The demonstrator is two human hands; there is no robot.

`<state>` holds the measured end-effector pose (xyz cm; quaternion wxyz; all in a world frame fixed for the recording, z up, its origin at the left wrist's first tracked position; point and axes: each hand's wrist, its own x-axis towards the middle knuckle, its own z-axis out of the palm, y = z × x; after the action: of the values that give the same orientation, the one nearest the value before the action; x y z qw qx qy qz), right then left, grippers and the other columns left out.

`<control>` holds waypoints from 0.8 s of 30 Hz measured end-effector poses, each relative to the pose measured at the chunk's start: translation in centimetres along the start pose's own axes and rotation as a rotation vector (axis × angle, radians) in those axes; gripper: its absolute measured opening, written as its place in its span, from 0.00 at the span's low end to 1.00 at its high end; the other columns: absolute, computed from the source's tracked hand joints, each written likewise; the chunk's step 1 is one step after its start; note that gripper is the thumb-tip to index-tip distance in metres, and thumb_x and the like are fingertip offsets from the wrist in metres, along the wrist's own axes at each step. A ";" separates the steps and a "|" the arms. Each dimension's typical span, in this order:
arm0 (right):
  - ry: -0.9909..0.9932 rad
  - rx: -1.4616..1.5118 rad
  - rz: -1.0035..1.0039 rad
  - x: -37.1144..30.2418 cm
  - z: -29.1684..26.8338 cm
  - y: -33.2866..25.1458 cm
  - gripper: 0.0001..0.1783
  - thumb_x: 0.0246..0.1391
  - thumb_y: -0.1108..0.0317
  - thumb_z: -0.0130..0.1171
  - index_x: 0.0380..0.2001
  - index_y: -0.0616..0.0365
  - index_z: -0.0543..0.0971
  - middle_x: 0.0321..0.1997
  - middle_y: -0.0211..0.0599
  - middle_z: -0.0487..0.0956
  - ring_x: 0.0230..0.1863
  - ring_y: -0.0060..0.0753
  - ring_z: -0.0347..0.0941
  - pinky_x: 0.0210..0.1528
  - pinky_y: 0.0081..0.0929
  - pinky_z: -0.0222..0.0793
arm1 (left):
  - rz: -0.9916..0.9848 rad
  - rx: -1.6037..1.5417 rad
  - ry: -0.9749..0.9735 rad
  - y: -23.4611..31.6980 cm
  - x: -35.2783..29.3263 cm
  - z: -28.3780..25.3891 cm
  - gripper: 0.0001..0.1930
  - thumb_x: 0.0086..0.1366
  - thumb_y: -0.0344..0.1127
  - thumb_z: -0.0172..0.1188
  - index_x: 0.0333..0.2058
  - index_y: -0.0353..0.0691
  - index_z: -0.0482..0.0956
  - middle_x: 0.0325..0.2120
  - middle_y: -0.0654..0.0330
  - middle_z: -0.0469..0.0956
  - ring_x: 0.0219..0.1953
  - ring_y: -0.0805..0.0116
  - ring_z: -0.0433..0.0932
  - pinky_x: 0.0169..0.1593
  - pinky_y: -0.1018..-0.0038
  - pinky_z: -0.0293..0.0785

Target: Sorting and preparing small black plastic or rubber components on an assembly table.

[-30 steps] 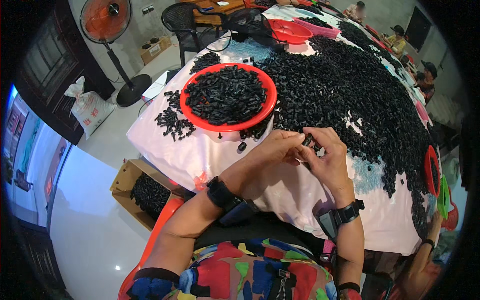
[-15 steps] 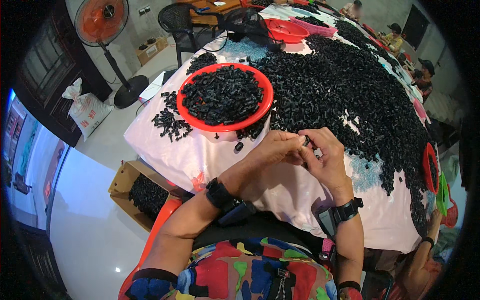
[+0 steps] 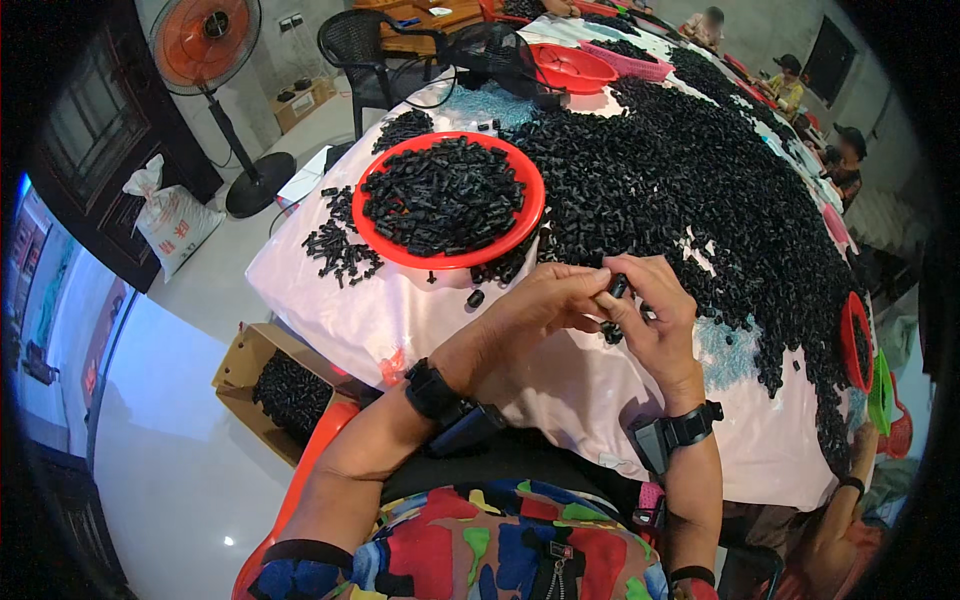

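Both hands meet over the near part of the cloth-covered table. Between the thumb and forefinger of my right hand [image 3: 658, 308] sits a small black cylindrical plastic part [image 3: 618, 286]. More black pieces [image 3: 612, 331] show under its curled fingers. My left hand [image 3: 560, 297] is pinched closed, its fingertips against the left side of that part; what lies inside the pinch is hidden. Left of the hands stands a red basin [image 3: 540, 205] heaped with small black plastic parts [image 3: 440, 195]. One loose black part [image 3: 475, 298] rests on the cloth just below it.
A wide heap of black parts [image 3: 680, 170] spreads over the pale cloth [image 3: 330, 310], with clear bluish pieces [image 3: 728, 355] at its edge. A cardboard box [image 3: 240, 375] of black parts is at lower left. Another person's arm [image 3: 850, 490] reaches in at right. A fan [image 3: 205, 45] stands far left.
My right fingers have shifted slightly, and more of the black cylindrical part shows between the fingertips now. The hands stay together in nearly the same spot.
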<state>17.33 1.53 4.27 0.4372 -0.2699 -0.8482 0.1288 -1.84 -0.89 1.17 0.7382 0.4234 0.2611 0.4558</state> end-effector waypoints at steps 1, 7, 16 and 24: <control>-0.035 0.028 0.043 0.0 0.0 -0.1 0.21 0.48 0.74 0.71 0.47 0.63 0.82 0.46 0.44 0.83 0.38 0.38 0.78 0.41 0.30 0.74 | 0.001 -0.001 0.002 -0.1 -0.1 -0.1 0.16 0.72 0.48 0.57 0.44 0.42 0.83 0.37 0.66 0.83 0.39 0.79 0.80 0.45 0.77 0.75; -0.008 0.023 -0.047 0.1 0.2 0.1 0.24 0.44 0.74 0.73 0.48 0.62 0.82 0.48 0.45 0.82 0.42 0.42 0.77 0.43 0.31 0.75 | 0.021 -0.038 -0.057 -0.5 -0.1 -0.6 0.14 0.70 0.44 0.59 0.46 0.41 0.83 0.39 0.68 0.83 0.40 0.81 0.79 0.47 0.78 0.74; 0.016 -0.140 -0.134 0.2 0.5 0.3 0.24 0.41 0.75 0.73 0.46 0.62 0.82 0.45 0.44 0.81 0.44 0.46 0.77 0.46 0.35 0.75 | 0.048 0.108 0.089 -0.1 -0.1 0.0 0.10 0.65 0.41 0.66 0.41 0.44 0.84 0.35 0.71 0.82 0.36 0.83 0.76 0.41 0.83 0.69; 0.019 -0.091 0.015 0.0 0.3 -0.2 0.21 0.44 0.75 0.72 0.45 0.61 0.83 0.43 0.44 0.82 0.43 0.44 0.77 0.45 0.34 0.75 | 0.091 0.091 0.314 0.1 0.1 1.0 0.13 0.70 0.47 0.61 0.39 0.45 0.84 0.32 0.71 0.82 0.32 0.83 0.75 0.39 0.81 0.67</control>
<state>17.00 1.38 4.19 0.4315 -0.2972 -0.8469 0.0908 -1.08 -1.11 1.74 0.6469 0.3916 0.3740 0.5369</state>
